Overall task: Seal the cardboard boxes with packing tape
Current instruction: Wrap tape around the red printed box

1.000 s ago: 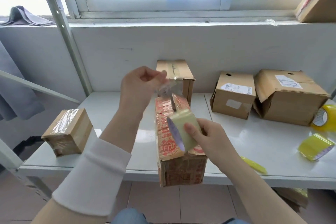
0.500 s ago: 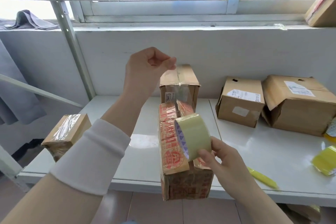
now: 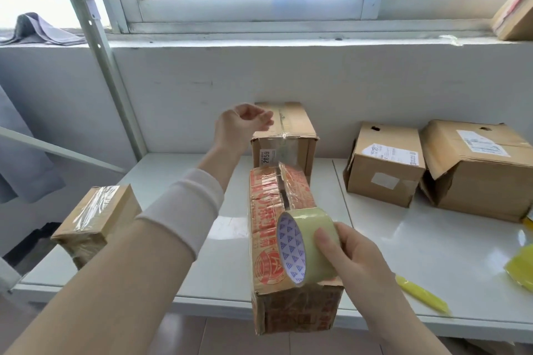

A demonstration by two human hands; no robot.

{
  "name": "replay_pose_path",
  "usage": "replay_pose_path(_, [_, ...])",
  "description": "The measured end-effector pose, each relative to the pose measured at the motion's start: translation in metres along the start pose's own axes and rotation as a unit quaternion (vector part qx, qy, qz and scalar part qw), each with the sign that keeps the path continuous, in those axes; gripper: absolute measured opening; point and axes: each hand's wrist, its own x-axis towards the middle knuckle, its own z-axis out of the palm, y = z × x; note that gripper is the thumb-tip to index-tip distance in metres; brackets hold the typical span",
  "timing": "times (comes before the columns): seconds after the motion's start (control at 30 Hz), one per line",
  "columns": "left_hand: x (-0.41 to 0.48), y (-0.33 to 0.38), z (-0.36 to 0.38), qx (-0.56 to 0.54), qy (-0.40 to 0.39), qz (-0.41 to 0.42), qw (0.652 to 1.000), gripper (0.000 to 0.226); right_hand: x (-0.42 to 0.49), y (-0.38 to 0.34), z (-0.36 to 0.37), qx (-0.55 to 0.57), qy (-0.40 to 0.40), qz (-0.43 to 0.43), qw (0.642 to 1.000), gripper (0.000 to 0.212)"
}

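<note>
A long cardboard box [image 3: 268, 239] with red print lies on the white shelf [image 3: 202, 239], its near end sticking out past the front edge. My right hand [image 3: 354, 256] grips a roll of clear packing tape [image 3: 305, 245] over the near end of the box. A clear strip of tape [image 3: 284, 150] runs up from the roll to my left hand [image 3: 240, 127], which pinches its free end high above the far end of the box. The top seam of the box shows between its flaps.
A taped brown box [image 3: 95, 225] sits at the left shelf edge. Behind the printed box stands another box [image 3: 291, 135], with two labelled boxes [image 3: 386, 164] [image 3: 476, 170] to the right. A yellow cutter [image 3: 421, 297] and yellow tape [image 3: 522, 265] lie on the right. A grey upright post [image 3: 106, 66] rises at left.
My left hand has pulled the tape end up and further away, drawing out a longer strip. My right hand has brought the roll toward the near end of the box.
</note>
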Motion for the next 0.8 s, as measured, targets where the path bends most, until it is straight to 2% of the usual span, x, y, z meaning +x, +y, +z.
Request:
replay_pose_path(0.07, [0.014, -0.021, 0.008, 0.045, -0.039, -0.023, 0.998, 0.013, 0.007, -0.003, 0.000, 0.034, -0.010, 0.023, 0.999, 0.015])
replay_pose_path(0.17, [0.032, -0.052, 0.024, 0.125, -0.087, -0.040, 0.988, 0.011, 0.029, -0.007, 0.000, 0.061, -0.016, 0.043, 0.997, 0.016])
replay_pose_path(0.27, [0.042, -0.085, 0.034, 0.241, -0.087, -0.045, 0.966, 0.011, 0.051, -0.007, 0.005, 0.052, -0.003, 0.047, 0.998, 0.016])
replay_pose_path(0.4, [0.043, -0.123, 0.041, 0.295, -0.064, -0.064, 0.951, 0.021, 0.064, 0.008, 0.011, 0.021, 0.013, 0.061, 0.998, 0.017])
replay_pose_path(0.63, [0.028, -0.133, 0.026, 0.358, -0.035, -0.084, 0.929, 0.027, 0.055, 0.019, 0.005, -0.003, 0.001, 0.051, 0.999, 0.022])
replay_pose_path(0.8, [0.022, -0.143, 0.006, 0.308, -0.038, -0.134, 0.941, 0.020, 0.056, 0.017, 0.004, -0.049, -0.013, 0.040, 0.998, 0.039])
